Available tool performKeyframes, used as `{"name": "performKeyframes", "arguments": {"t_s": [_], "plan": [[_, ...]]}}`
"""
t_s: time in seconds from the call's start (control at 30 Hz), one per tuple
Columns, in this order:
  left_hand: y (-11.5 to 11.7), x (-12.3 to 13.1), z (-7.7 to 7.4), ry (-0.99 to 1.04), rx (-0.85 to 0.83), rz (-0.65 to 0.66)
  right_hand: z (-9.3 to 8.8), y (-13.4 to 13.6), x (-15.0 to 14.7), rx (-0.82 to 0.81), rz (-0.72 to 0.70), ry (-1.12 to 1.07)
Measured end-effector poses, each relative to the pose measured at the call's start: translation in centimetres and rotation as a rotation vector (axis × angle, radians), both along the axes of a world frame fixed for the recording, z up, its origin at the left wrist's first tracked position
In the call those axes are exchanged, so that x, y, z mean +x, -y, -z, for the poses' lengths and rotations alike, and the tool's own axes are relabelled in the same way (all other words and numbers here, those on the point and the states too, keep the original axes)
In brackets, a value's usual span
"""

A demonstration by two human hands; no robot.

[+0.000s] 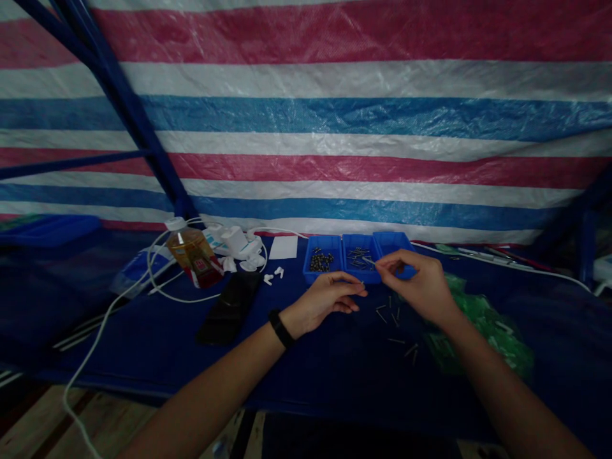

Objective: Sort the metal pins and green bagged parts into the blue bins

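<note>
My right hand (418,277) pinches a thin metal screw (368,261) between thumb and fingertips, over the front of the blue bins. My left hand (329,296), with a black band on its wrist, is closed at thumb and forefinger on a tiny bright piece too small to name. The left blue bin (310,275) holds several small round brass-coloured parts (321,260). Thin screws (357,256) lie in the middle blue bin (351,276). The right blue bin (393,238) is partly hidden by my right hand. Several loose screws (396,317) lie on the table below my hands.
Green plastic bags (492,328) lie beside my right forearm. On the left are a black phone (230,306), white earbuds (273,275), a drink bottle (194,252), a white charger (234,240) and a looping cable (102,325). Striped sheeting (335,143) hangs behind the blue table (325,376).
</note>
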State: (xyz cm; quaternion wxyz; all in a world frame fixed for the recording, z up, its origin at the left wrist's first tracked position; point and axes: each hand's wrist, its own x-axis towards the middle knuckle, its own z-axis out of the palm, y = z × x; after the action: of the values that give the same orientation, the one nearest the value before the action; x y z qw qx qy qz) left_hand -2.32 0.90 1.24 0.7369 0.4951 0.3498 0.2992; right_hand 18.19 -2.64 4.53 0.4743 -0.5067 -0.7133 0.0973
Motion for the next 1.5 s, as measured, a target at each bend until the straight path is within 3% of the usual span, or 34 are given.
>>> {"name": "performKeyframes", "arguments": {"t_s": [0.1,0.2,0.3,0.4,0.53,0.63,0.73,0.8,0.83,0.9,0.97,1.07,1.3,1.5], "plan": [[0.3,0.2,0.2,-0.022,0.04,0.019,-0.1,-0.9,-0.3,0.06,0.151,0.021],[0.2,0.4,0.6,-0.045,0.105,-0.012,0.6,-0.7,-0.3,-0.104,-0.012,0.071],[0.0,0.5,1.1,-0.116,0.317,-0.067,1.7,0.0,-0.2,-0.333,-0.183,0.006],[0.1,0.6,1.4,-0.161,0.545,-0.086,2.4,0.3,-0.2,-0.463,-0.276,-0.13],[0.9,0.6,1.0,-0.199,0.763,-0.034,1.9,0.5,0.1,-0.524,-0.313,-0.187],[0.8,-0.1,-0.4,-0.284,0.954,-0.015,1.2,-0.1,0.4,-0.435,-0.28,-0.25],[-1.4,-1.4,-2.5,-0.493,1.094,-0.203,1.1,-1.5,0.6,-0.179,-0.053,-0.3],[-4.0,-2.3,-4.0,-0.782,1.196,-0.29,1.4,-2.3,0.7,-0.06,0.098,-0.187],[-5.4,-2.5,-4.7,-0.975,1.251,-0.264,1.7,-2.5,0.8,-0.03,0.143,-0.098],[-7.9,-2.5,-5.8,-1.327,1.343,-0.089,2.3,-2.4,0.7,0.003,0.185,0.059],[-9.7,-1.9,-6.2,-1.435,1.368,0.007,2.7,-1.8,0.7,0.008,0.184,0.131],[-11.0,-0.2,-5.8,-1.464,1.368,0.066,2.7,-0.8,0.5,-0.02,0.173,0.15],[-11.7,1.5,-4.0,-1.507,1.348,0.126,2.2,-0.5,0.6,-0.056,0.209,0.075],[-11.6,1.0,-4.9,-1.513,1.333,0.094,1.9,-0.7,1.8,0.002,0.248,0.066]]}}
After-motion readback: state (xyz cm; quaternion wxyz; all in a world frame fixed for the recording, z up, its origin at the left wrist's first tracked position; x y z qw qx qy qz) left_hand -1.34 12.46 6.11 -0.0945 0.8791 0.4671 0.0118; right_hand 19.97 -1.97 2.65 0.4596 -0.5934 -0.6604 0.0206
